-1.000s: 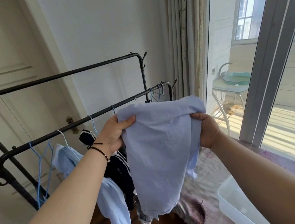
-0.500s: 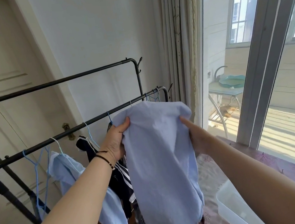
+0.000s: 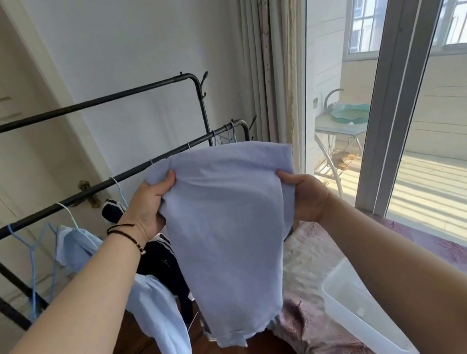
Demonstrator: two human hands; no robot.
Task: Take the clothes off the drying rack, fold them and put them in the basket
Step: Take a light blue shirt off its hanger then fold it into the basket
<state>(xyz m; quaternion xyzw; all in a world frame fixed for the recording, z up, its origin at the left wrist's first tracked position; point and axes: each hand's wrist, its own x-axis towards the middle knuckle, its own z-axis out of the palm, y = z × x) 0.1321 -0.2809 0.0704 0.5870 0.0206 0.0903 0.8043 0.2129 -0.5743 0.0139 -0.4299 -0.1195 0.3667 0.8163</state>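
The pale blue garment point(image 3: 228, 237) hangs in the air in front of the black drying rack point(image 3: 87, 194), gripped at its top edge by both hands: the left hand point(image 3: 148, 211) clutches the left corner, the right hand point(image 3: 307, 196) pinches the right side. Its loose end dangles above the floor. Low to the right, a clear plastic bin point(image 3: 363, 317) sits on a patterned bedspread point(image 3: 304, 260). A light blue shirt point(image 3: 154, 308) and a dark striped garment point(image 3: 163, 264) hang on the rack.

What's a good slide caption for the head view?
Both hands, left and right, hold a pale blue garment up before the drying rack.
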